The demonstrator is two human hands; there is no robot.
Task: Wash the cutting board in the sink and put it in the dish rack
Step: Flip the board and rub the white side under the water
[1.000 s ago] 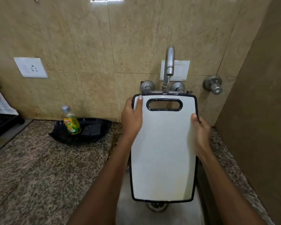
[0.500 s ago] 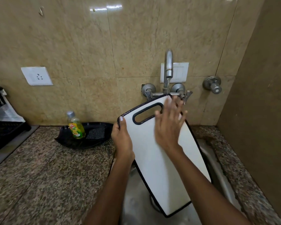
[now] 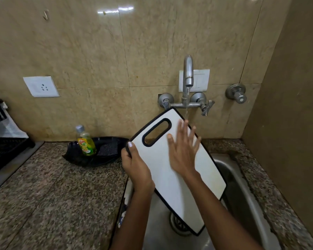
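White plastic with a black rubber rim and a slotted handle, the rectangular cutting board (image 3: 179,177) sits in the centre of the frame, tilted so its handle end points to the upper left and its lower corner hangs over the drain of the stainless steel sink (image 3: 242,195) at lower right. A thin stream from the chrome wall tap (image 3: 188,76), just above centre, falls onto the board's upper edge, so the step in hand looks like the rinse-and-rub part of washing, well short of racking. The left hand (image 3: 135,166) grips the board's left edge below the handle slot, thumb curled over the front face and the other fingers hidden behind. The right hand (image 3: 183,150) lies flat on the white face, fingers straight and spread, fingertips close under the water; it holds nothing and seems to be wiping. The next move probably calls for working that palm across the rest of the face, perhaps turning the board to rinse the back, while the left keeps a firm pinch on a wet, slippery rim. Left of the board, a yellow-green dish soap bottle (image 3: 85,141) stands in a black tray (image 3: 107,156) on the speckled granite counter (image 3: 52,195). The black dish rack (image 3: 5,150) waits at the far left edge of the frame, well apart from the sink.
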